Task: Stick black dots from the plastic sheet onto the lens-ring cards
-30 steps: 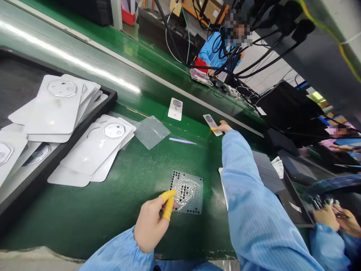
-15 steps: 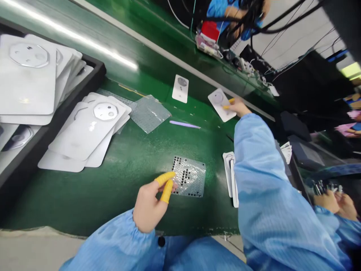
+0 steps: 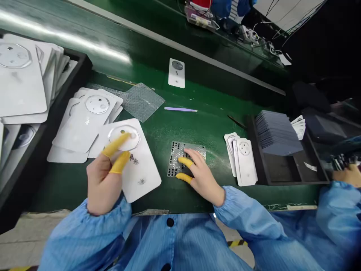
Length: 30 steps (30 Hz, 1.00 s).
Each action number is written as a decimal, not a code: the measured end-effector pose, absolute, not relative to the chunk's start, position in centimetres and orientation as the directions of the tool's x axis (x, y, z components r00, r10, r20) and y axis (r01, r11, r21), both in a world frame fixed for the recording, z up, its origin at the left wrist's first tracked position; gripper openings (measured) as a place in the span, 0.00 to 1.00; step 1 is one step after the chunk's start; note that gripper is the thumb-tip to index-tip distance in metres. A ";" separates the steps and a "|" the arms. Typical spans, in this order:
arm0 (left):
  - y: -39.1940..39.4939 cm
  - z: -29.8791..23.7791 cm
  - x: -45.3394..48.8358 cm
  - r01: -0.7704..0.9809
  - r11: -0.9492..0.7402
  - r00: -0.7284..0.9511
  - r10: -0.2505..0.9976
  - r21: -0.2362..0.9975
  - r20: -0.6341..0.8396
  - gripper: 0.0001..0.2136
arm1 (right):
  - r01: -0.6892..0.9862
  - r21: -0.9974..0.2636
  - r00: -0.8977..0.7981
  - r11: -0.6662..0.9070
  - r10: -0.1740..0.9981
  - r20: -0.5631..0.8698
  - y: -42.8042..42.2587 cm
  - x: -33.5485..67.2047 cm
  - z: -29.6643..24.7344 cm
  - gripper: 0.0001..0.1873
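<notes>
A white phone back panel (image 3: pixel 146 171) with a round camera outline lies tilted at my left hand (image 3: pixel 105 173). Yellow finger cots cover the thumb and index finger, which rest over the panel's face near the outline. The remaining fingers are hidden, apparently under its edge. My right hand (image 3: pixel 200 175) lies over a clear film sheet (image 3: pixel 175 150) dotted with small black round pieces. Its thumb and index finger, also in yellow cots, are slightly apart at the dots, and another finger stretches forward. I make out nothing between them.
White panels are piled (image 3: pixel 81 128) at the left, beside a black tray (image 3: pixel 77 64) holding more. Lilac tweezers (image 3: pixel 180 109), a bubble sheet (image 3: pixel 143 101) and a single panel (image 3: pixel 176 77) lie beyond. At right are stacked panels (image 3: pixel 248 169), a black divided bin (image 3: pixel 282 169) and a co-worker's hand (image 3: pixel 348 175).
My right hand has left the panel at the far right and come back to the dotted film. My left hand has moved left from the film to a white panel. The view has shifted.
</notes>
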<state>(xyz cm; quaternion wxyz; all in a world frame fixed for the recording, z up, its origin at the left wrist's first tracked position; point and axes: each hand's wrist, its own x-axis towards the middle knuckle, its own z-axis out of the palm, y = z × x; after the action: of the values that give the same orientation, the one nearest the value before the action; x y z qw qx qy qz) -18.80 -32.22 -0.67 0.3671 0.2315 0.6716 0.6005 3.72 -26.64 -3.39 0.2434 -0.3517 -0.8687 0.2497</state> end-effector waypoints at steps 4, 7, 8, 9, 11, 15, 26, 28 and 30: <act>-32.7 -1.1 -19.7 -0.126 0.434 -0.443 0.780 0.892 -0.442 0.17 | 0.440 -0.569 -0.585 0.694 0.703 0.404 -26.9 4.9 -6.7 0.16; -32.2 -1.5 -17.5 -0.081 0.477 -0.257 0.838 0.875 -0.481 0.19 | 0.382 -0.567 -0.582 0.730 0.666 0.467 -27.6 5.4 -5.7 0.20; -32.0 -1.7 -16.7 -0.087 0.479 -0.194 0.852 0.873 -0.487 0.19 | 0.355 -0.545 -0.624 0.759 0.627 0.467 -27.8 5.6 -5.0 0.20; -31.8 -1.9 -15.9 -0.097 0.478 -0.144 0.861 0.873 -0.488 0.18 | 0.320 -0.524 -0.682 0.789 0.576 0.450 -27.9 5.8 -4.3 0.20; -31.5 -2.4 -14.7 -0.112 0.469 -0.106 0.871 0.876 -0.480 0.15 | 0.234 -0.547 -0.780 0.804 0.491 0.388 -27.8 6.2 -2.8 0.20; -31.3 -2.5 -14.0 -0.237 0.489 -0.107 0.846 0.839 -0.523 0.11 | 0.214 -0.722 -0.671 0.658 0.636 0.381 -27.0 5.5 -0.9 0.17; -31.8 -2.6 -14.7 -0.359 0.521 0.052 0.840 0.774 -0.541 0.14 | 0.291 -0.743 -0.591 0.603 0.724 0.357 -26.5 1.9 -3.2 0.09; -32.0 -2.8 -14.5 -0.266 0.459 0.015 0.881 0.848 -0.472 0.11 | 0.283 -0.749 -0.583 0.599 0.728 0.362 -26.3 2.0 -3.1 0.09; -32.1 -2.9 -14.4 -0.129 0.368 -0.031 0.927 0.921 -0.374 0.09 | 0.294 -0.713 -0.588 0.636 0.708 0.390 -26.3 2.0 -3.0 0.08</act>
<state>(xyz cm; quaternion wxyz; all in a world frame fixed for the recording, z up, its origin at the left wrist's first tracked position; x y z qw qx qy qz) -14.35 -32.14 -2.89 0.6010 0.3514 0.5680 0.4390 2.00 -26.28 -2.99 0.3412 -0.2991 -0.8378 0.3038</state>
